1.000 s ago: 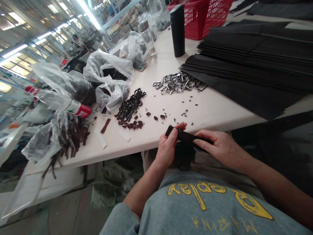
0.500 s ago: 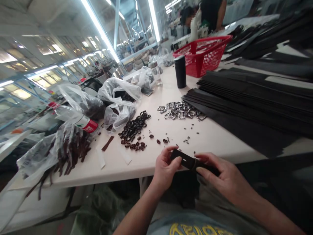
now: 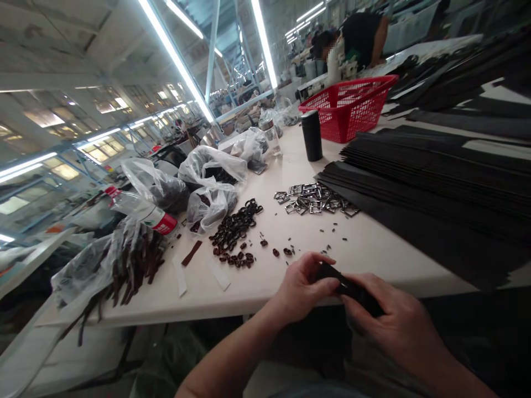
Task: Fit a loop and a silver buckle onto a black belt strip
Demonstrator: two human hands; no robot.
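A black strap (image 3: pixel 360 294) is held in both hands just over the table's front edge. My left hand (image 3: pixel 299 287) is closed around one end, thumb on top and fingers curled over it. Further along, my right hand (image 3: pixel 396 315) wraps the strap from the other side. Part of it is hidden by the fingers. Beyond the hands lie a pile of metal buckles (image 3: pixel 315 207), a heap of black loops (image 3: pixel 235 226) and several brown loops (image 3: pixel 236 260). Tiny dark pieces are scattered between them.
Stacked black strips (image 3: pixel 418 188) cover the table's right side. A black tumbler (image 3: pixel 312 138) and red basket (image 3: pixel 352 105) stand behind. To the left are plastic bags (image 3: pixel 209 207), a bottle with a red label (image 3: pixel 145 211) and brown strips (image 3: pixel 135 265). Another person (image 3: pixel 360 41) bends over at the back.
Both hands have moved right with the strap, and my left hand has slid closer to my right. The strap's slot, visible before, is now covered. The view has tilted slightly upward.
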